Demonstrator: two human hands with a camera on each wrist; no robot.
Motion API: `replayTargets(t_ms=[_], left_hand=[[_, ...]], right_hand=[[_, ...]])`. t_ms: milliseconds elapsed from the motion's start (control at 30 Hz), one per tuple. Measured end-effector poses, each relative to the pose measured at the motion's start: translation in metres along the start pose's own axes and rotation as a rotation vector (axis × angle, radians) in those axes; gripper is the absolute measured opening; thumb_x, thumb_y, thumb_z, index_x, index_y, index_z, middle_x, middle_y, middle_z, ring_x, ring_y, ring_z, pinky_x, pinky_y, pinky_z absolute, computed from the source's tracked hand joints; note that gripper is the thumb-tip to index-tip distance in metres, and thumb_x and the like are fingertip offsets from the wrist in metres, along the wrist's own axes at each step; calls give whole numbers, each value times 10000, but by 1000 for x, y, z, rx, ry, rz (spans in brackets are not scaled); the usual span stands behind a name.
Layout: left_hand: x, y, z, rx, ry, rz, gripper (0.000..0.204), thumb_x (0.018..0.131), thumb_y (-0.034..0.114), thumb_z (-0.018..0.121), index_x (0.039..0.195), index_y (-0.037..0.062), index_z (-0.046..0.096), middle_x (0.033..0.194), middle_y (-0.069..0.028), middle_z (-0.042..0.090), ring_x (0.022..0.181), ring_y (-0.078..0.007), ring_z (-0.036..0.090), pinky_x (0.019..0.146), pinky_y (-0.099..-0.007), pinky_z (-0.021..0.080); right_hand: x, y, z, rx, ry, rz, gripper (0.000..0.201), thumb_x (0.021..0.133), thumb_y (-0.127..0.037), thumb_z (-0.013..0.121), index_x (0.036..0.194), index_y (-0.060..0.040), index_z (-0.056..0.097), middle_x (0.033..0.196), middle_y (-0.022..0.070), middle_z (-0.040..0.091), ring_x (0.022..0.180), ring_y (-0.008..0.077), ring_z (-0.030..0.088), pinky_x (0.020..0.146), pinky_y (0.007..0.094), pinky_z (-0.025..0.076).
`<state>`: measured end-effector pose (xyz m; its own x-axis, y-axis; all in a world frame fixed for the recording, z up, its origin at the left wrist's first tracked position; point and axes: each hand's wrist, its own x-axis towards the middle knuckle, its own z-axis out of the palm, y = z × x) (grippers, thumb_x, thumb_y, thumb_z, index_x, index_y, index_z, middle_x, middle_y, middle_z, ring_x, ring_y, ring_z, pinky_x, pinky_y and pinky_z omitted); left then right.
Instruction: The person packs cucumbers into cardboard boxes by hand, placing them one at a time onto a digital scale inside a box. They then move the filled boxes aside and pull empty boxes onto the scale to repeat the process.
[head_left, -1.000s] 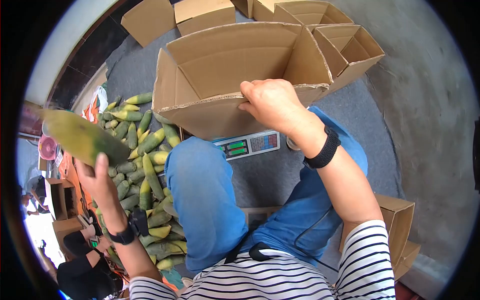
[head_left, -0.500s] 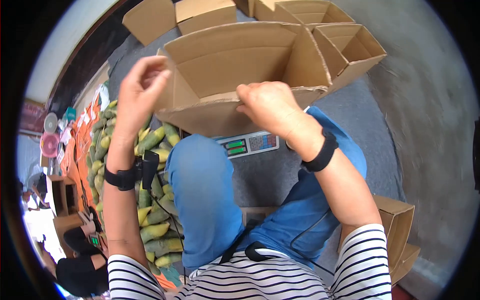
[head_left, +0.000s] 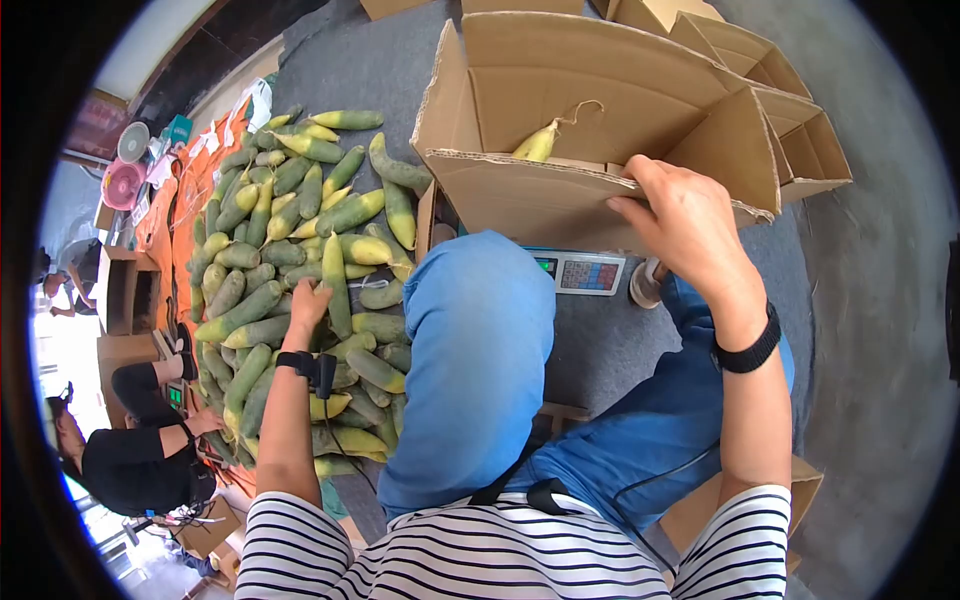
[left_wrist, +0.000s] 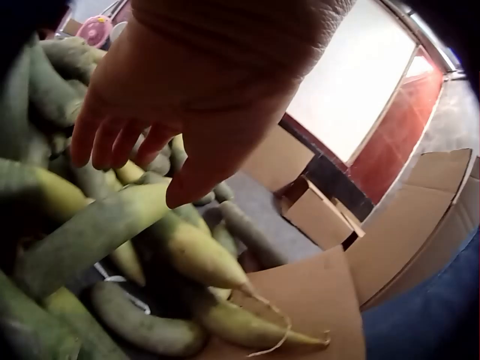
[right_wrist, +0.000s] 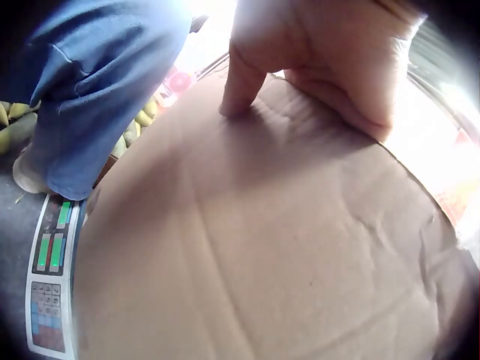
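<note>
Over a large pile of green radishes (head_left: 240, 255) on the left, my left hand (head_left: 308, 305) reaches down with its fingers loosely spread. In the left wrist view the thumb is right at the pale end of one radish (left_wrist: 97, 232), and the fingers hang above others. My right hand (head_left: 690, 215) grips the near top edge of an open cardboard box (head_left: 540, 200), thumb outside and fingers over the rim. Inside that box lies a green radish (head_left: 538, 143) with a thin curled root; its lower part is hidden by the near wall.
A digital scale (head_left: 590, 273) with a keypad shows under the box's near side. More cardboard boxes (head_left: 810, 150) stand behind and right. At the far left another person (head_left: 140, 465) in black reaches to the pile. My blue-trousered knee (head_left: 480, 320) separates pile and scale.
A second ago my left hand carried a radish; half a second ago it was empty at the box's left side. Now it is at the pile. The view has turned left; my right hand keeps its grip.
</note>
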<state>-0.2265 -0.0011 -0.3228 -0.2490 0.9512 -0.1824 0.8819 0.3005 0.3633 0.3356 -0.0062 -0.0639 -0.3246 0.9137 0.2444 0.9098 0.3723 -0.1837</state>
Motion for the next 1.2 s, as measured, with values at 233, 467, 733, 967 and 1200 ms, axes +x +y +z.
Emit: replayTargets(t_ms=[233,467,733,967,1200], left_hand=[[16,-25,49,53,138,16,771,742,263,747,1342,-59,386,1284,-294,497,1156,-420,521,974,-426,432],[33,4,58,81,-47,-174,714,703,275,790,1247,-30,443,1222,-253,539,1106,-428,534,953,-459,427],[-30,27,64,217,73,251,589,644,190,787,1122,20,488,1064,-208,541,1024,-412,496,894,-472,421],[-87,51,12,-294,283,189,559,696,131,798,1164,-11,527,1090,-190,572,1005,-318,561,897,-388,437],[-107,241,-164,-809,581,479,478,853,95,707,1259,-42,497,1199,-125,580,1086,-202,560,980,-336,423]], right_hand=[[7,-8,-3,-27,-18,39,241,787,-198,702,832,-34,532,771,117,633,756,323,628,653,416,494],[13,-13,-1,-22,-37,133,227,777,-210,720,870,-51,587,776,103,648,748,302,633,643,394,492],[12,-12,-2,-26,6,118,243,767,-217,725,840,-47,568,774,105,646,754,313,635,650,403,495],[5,-1,6,-34,63,21,271,746,-224,730,769,-38,533,742,130,626,733,325,636,656,412,502],[0,1,11,-60,69,18,273,753,-267,737,781,-57,565,728,108,643,711,288,654,654,389,516]])
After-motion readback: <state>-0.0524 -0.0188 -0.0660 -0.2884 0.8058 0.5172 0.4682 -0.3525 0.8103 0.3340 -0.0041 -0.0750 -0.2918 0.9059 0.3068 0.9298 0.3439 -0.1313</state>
